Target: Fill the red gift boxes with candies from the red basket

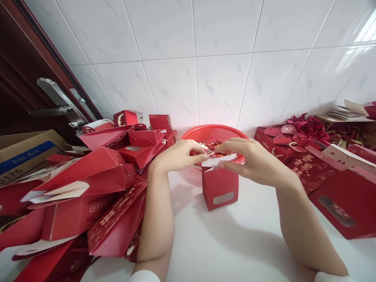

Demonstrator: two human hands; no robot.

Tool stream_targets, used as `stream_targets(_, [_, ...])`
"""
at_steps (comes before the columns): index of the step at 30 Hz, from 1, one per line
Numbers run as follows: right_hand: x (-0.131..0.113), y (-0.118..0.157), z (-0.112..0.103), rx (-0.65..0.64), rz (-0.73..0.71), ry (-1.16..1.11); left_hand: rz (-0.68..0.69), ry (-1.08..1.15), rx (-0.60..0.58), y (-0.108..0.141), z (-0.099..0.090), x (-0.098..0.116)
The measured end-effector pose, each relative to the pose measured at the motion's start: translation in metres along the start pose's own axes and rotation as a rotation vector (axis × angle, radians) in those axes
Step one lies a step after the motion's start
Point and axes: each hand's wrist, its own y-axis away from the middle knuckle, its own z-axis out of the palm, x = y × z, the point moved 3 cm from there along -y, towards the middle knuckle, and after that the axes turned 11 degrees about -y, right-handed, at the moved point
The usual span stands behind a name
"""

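Note:
A small red gift box (pixel 220 186) with a clear window low on its front stands upright on the white table, its white-lined top flaps raised. My left hand (pixel 180 154) is at the box's upper left edge, thumb and fingers closed at a flap. On the other side my right hand (pixel 254 160) pinches the right-hand flap, its thumb in front and fingers behind. Just behind the box sits a red plastic basket (pixel 211 131) holding small wrapped candies (pixel 210 150), partly hidden by both hands.
A heap of red gift boxes (pixel 85 176) covers the left side. More red boxes (pixel 346 199) and flat cartons lie to the right. A white tiled wall (pixel 167 78) rises behind the table (pixel 235 250); a door handle (pixel 55 102) and cardboard file box (pixel 29 152) are at far left.

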Motion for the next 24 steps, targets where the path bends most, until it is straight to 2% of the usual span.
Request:
stream_targets(4, [0.0,-0.001,-0.005,0.277,-0.002,-0.125,0.041,0.124,0.193,0.004,-0.008,0.008])
stream_targets(6, [0.002,-0.002,-0.005,0.343,0.012,-0.213,0.099,0.209,0.233,0.003,-0.008,0.015])
stream_targets(9, [0.005,-0.005,0.0,0.298,0.033,-0.391,0.145,0.303,0.266,0.001,-0.004,0.023])
stream_targets(14, [0.009,-0.007,0.002,0.295,0.049,-0.588,0.071,0.417,0.277,-0.003,0.003,0.026])
stream_targets(18, [0.011,-0.007,-0.003,0.277,0.038,-0.552,0.046,0.44,0.28,-0.002,0.001,0.024])
stream_targets(21, [0.008,-0.001,-0.016,0.24,0.03,-0.463,0.033,0.351,0.267,0.002,-0.006,0.017])
stream_targets(24, [0.003,0.004,-0.025,0.175,0.012,-0.406,0.007,0.189,0.109,0.002,-0.006,0.008])
